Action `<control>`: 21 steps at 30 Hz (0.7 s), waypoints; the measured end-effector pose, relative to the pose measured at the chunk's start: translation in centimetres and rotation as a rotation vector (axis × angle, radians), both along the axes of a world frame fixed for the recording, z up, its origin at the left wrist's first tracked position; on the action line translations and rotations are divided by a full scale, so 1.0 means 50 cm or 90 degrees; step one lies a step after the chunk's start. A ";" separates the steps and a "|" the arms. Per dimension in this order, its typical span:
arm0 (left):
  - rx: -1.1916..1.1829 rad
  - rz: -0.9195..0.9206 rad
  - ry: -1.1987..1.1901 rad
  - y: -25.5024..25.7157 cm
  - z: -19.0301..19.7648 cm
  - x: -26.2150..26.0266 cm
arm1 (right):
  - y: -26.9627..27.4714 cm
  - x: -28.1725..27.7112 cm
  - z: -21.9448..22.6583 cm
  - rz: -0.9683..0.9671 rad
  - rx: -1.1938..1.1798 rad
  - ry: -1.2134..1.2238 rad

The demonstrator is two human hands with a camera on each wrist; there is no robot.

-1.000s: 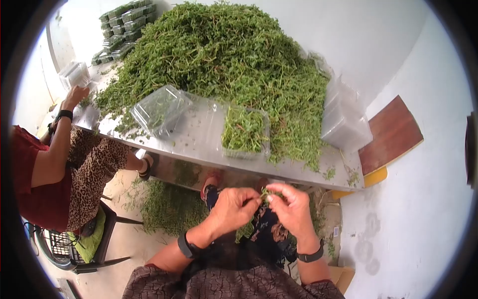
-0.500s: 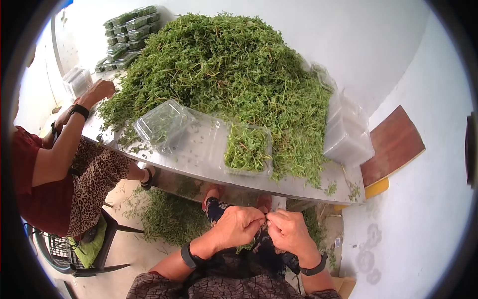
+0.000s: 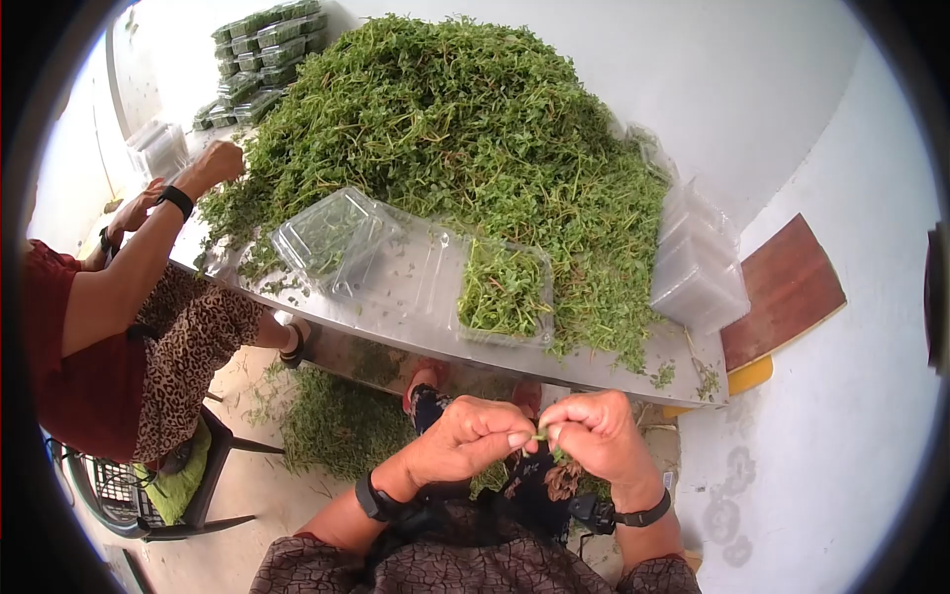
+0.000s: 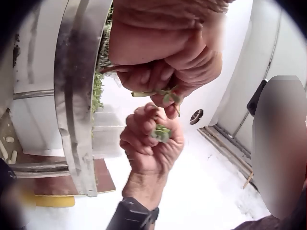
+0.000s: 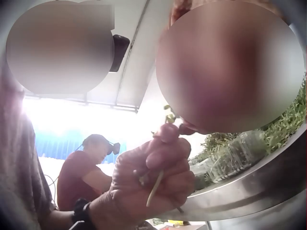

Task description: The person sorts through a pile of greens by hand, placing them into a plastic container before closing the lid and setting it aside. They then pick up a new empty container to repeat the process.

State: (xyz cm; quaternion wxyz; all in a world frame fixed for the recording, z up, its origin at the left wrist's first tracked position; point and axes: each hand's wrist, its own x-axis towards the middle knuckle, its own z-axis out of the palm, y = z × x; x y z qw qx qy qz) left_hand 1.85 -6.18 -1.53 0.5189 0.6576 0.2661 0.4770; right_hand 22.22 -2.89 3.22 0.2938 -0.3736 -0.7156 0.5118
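Over my lap, below the table edge, my left hand point(image 3: 467, 438) and right hand point(image 3: 600, 436) meet fingertip to fingertip. The left pinches a short green sprig, its pale cut stem point(image 4: 141, 94) and small leaves point(image 4: 168, 96) showing in the left wrist view. A stem point(image 5: 154, 189) also pokes down from the left fist in the right wrist view. My right thumb and fingers grip greens, with a leafy tip point(image 4: 162, 133) sticking out. Nearest on the table, the clear plastic clamshell point(image 3: 547, 297) lies with its lid point(image 3: 336, 233) folded open, its tray part-filled with leafy stems point(image 3: 500, 287).
A large heap of leafy greens point(image 3: 445, 139) covers the table point(image 3: 416, 332). Nested clear containers point(image 3: 698, 272) stand right; packed containers point(image 3: 282, 49) are stacked at back left. Another person point(image 3: 89, 346) works at left. More greens point(image 3: 341, 416) lie underneath. A reddish board point(image 3: 787, 292) leans right.
My hands stay together, and a green stem now shows between the fingertips. The other person's hand has moved from the clear containers to the heap's left edge. The head view has shifted slightly.
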 end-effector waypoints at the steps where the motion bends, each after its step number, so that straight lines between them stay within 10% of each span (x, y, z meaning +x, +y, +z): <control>1: -0.002 0.001 -0.001 -0.002 0.004 -0.009 | 0.005 -0.002 0.001 -0.012 -0.028 0.005; 11: 0.020 0.054 0.151 0.035 -0.104 0.006 | 0.131 -0.053 0.082 -0.218 0.141 0.026; 21: 0.032 0.055 0.267 0.046 -0.205 0.024 | 0.260 -0.072 0.055 -0.133 0.307 -0.045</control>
